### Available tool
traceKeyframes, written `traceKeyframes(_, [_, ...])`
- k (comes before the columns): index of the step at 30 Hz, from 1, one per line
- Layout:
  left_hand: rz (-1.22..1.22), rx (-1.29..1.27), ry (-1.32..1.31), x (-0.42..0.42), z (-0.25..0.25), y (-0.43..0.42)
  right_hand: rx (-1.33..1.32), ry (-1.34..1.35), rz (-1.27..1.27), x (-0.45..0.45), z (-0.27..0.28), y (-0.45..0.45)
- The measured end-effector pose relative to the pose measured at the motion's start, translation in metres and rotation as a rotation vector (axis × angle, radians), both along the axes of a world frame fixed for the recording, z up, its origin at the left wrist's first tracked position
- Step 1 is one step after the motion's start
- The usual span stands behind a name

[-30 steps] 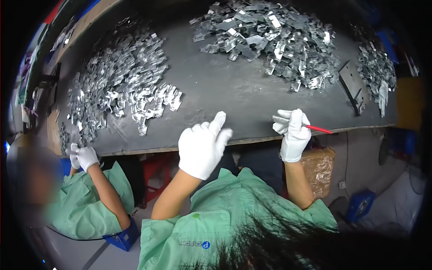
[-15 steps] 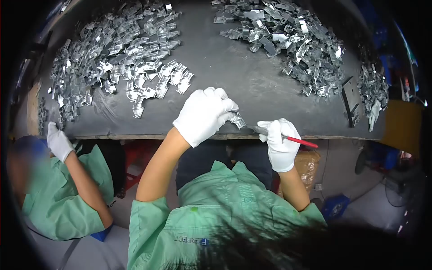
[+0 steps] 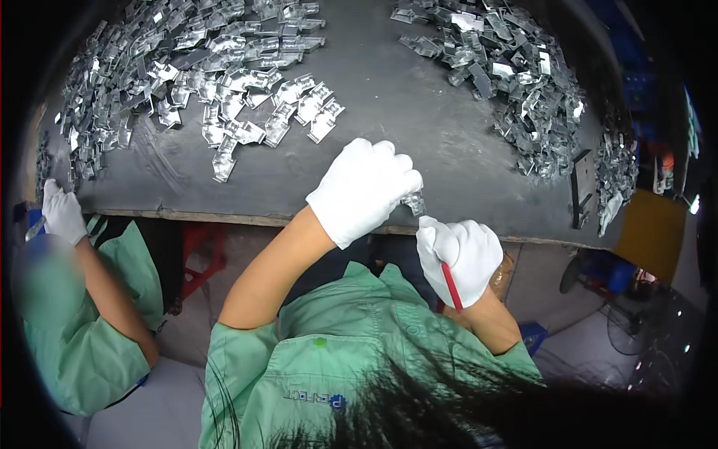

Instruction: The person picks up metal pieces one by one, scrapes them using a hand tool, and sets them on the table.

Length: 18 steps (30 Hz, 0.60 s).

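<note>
My left hand (image 3: 365, 191), in a white glove, is closed on a small shiny metal part (image 3: 413, 202) above the front edge of the dark table. Only the part's lower end shows past the fingers. Just to the right and slightly nearer my body, my right hand (image 3: 462, 258), also gloved in white, is wrapped round a red-handled tool (image 3: 451, 286). Its red handle points down toward my body. The tool's working end is hidden by the hand, so its kind cannot be made out. The right fingertips are close to the metal part; whether they touch is unclear.
A wide pile of metal parts (image 3: 187, 71) covers the table's left side, with another heap (image 3: 516, 82) on the right. Near the right edge stands a dark block (image 3: 583, 187) beside more small parts (image 3: 617, 176). At left, a co-worker's gloved hand (image 3: 63, 213) is at the table edge.
Both hands have shifted within view as the camera turned. My right hand has rotated, so the red handle now points toward my body instead of rightward. My left hand still grips the metal part.
</note>
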<state>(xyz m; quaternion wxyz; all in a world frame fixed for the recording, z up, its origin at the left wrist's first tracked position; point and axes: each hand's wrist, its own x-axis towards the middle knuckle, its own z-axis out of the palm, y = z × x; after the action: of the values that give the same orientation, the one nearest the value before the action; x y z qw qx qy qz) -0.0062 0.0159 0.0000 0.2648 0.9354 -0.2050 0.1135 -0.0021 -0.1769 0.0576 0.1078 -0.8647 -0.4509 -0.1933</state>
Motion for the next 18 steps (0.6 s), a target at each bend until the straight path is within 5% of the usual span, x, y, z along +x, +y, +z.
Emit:
traceKeyframes(5, [0.011, -0.012, 0.013, 0.0, 0.001, 0.001, 0.121, 0.276, -0.031, 0.014, -0.004, -0.004])
traceKeyframes(6, [0.011, -0.017, 0.017, 0.0, 0.001, 0.0, 0.466, 0.988, -0.602, 0.012, 0.015, 0.005])
traceKeyframes(7, [0.007, -0.019, 0.016, -0.003, 0.0, -0.002, 0.749, 1.317, -0.762, 0.027, 0.0, 0.001])
traceKeyframes(9, [0.012, -0.014, -0.016, 0.0, -0.003, 0.0, 0.747, 1.232, -0.752, 0.01, 0.007, -0.006])
traceKeyframes(10, [0.02, -0.019, -0.021, 0.001, -0.003, 0.001, 0.962, 1.176, -0.554, 0.003, 0.0, -0.012])
traceKeyframes(14, [0.003, -0.009, -0.015, 0.0, -0.003, 0.001, 0.114, 0.24, -0.04, 0.018, 0.002, -0.015])
traceKeyframes(17, [0.002, -0.024, -0.011, 0.001, -0.002, 0.001, -0.101, 0.075, 0.066, 0.014, 0.001, -0.014])
traceKeyframes(18, [0.001, -0.033, -0.002, 0.001, -0.002, 0.001, 0.068, 0.109, 0.022, 0.009, -0.003, -0.006])
